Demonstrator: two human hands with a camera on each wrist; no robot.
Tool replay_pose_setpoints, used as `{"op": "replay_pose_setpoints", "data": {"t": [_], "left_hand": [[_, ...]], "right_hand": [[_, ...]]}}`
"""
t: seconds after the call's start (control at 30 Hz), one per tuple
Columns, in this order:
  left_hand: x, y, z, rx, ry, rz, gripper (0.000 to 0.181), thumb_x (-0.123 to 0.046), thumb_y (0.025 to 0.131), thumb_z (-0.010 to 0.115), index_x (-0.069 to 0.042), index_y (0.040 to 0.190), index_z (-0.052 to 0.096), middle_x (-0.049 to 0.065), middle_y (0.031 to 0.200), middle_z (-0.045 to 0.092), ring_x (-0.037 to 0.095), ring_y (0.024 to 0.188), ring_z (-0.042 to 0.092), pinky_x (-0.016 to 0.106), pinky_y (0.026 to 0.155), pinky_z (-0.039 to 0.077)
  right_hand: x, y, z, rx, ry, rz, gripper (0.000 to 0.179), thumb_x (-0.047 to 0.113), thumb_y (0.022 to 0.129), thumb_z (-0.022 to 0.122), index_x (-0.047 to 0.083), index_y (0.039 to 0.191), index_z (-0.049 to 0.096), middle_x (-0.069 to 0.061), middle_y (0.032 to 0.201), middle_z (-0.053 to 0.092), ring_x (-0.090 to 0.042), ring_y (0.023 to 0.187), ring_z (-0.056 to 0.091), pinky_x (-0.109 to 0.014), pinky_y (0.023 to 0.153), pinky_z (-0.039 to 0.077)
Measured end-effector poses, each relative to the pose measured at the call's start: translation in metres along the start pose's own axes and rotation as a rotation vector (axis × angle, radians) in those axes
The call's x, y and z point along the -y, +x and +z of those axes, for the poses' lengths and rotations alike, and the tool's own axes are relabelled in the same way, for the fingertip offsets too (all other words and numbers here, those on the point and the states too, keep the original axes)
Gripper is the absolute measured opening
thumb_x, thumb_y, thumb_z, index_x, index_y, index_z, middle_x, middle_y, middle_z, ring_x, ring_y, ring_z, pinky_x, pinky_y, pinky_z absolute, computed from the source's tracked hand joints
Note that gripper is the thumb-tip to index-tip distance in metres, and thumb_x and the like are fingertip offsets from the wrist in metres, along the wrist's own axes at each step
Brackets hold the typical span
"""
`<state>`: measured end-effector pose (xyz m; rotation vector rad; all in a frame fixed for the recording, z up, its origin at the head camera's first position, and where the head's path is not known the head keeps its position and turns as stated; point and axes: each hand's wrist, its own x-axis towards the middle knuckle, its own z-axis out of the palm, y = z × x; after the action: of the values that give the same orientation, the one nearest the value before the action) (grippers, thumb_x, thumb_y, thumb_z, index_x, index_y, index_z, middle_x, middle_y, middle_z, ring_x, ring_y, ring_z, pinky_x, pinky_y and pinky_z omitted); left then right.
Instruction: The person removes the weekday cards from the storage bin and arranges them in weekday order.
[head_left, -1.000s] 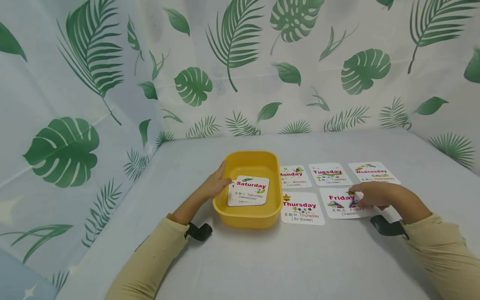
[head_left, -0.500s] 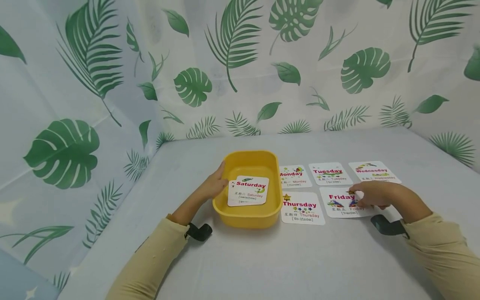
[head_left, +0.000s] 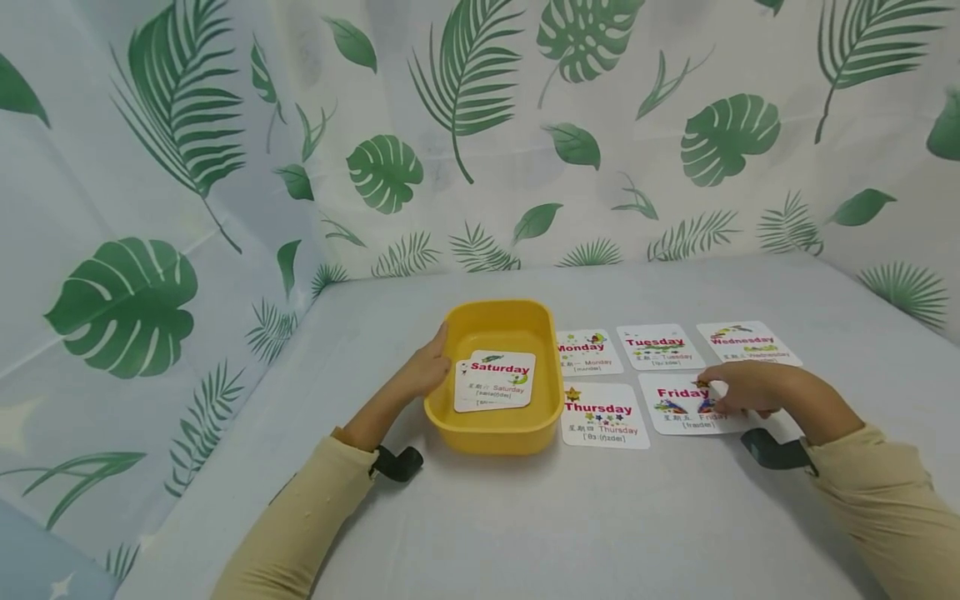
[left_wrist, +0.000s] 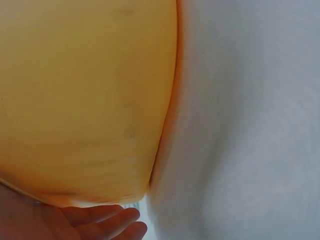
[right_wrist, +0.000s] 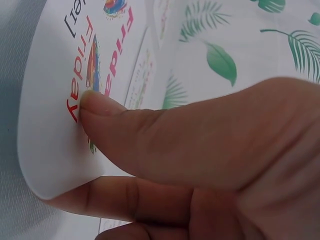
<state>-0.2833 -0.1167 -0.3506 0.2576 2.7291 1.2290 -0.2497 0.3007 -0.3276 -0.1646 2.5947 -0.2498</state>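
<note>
My left hand (head_left: 423,368) holds the left side of a yellow plastic tub (head_left: 495,439), its thumb at the rim. In the left wrist view, fingers (left_wrist: 107,225) lie along the tub's outer wall. Inside it, a Saturday card (head_left: 491,390) lies over another card, mostly covered. On the right, my right hand (head_left: 761,392) pinches the Friday card (head_left: 682,421) by its right edge. The right wrist view shows the thumb on the card's printed face (right_wrist: 52,135) and a finger behind it, the card bending a little.
Right of the tub lie a Monday card (head_left: 588,362), partly behind the tub's wall, and a Thursday card (head_left: 600,429). Farther back are a Tuesday card (head_left: 660,354) and a Wednesday card (head_left: 738,342). A leaf-print curtain (head_left: 525,167) hangs behind the pale table (head_left: 540,525).
</note>
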Motion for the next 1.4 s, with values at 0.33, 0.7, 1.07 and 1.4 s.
{"op": "replay_pose_setpoints", "data": {"t": [0.33,0.7,1.07,1.4], "left_hand": [[0.003,0.0,-0.002,0.0,0.018,-0.027,0.067,-0.008,0.089,0.032,-0.011,0.147,-0.001,0.008,0.154,0.007,0.021,0.136,0.024,0.041,0.107,0.028],[0.004,-0.003,-0.007,-0.017,0.032,-0.027,0.069,-0.006,0.088,0.033,-0.011,0.147,-0.002,0.01,0.154,0.007,0.026,0.13,0.032,0.04,0.103,0.032],[0.002,-0.002,-0.006,0.003,0.057,-0.03,0.069,-0.007,0.088,0.033,-0.01,0.147,-0.003,0.011,0.153,0.008,0.025,0.131,0.031,0.041,0.102,0.033],[0.002,-0.001,-0.005,-0.002,0.079,-0.021,0.069,-0.008,0.087,0.033,-0.01,0.147,-0.002,0.01,0.153,0.01,0.025,0.127,0.035,0.04,0.099,0.035]], "right_hand": [[0.003,0.002,-0.002,0.01,0.003,0.012,0.061,0.022,0.082,0.063,-0.004,0.131,0.039,-0.015,0.09,0.054,-0.024,0.076,0.051,-0.034,0.061,0.045],[0.011,-0.004,-0.005,0.002,-0.006,0.002,0.058,0.02,0.082,0.063,-0.004,0.129,0.04,-0.007,0.073,0.052,-0.018,0.066,0.047,-0.027,0.055,0.037],[0.007,0.0,-0.002,0.009,-0.023,0.033,0.063,0.022,0.081,0.065,-0.005,0.131,0.036,-0.01,0.076,0.052,-0.021,0.071,0.05,-0.034,0.061,0.044],[0.002,0.004,0.001,0.007,-0.025,0.032,0.066,0.024,0.079,0.067,-0.004,0.132,0.037,-0.009,0.073,0.052,-0.02,0.07,0.05,-0.035,0.061,0.045]]}}
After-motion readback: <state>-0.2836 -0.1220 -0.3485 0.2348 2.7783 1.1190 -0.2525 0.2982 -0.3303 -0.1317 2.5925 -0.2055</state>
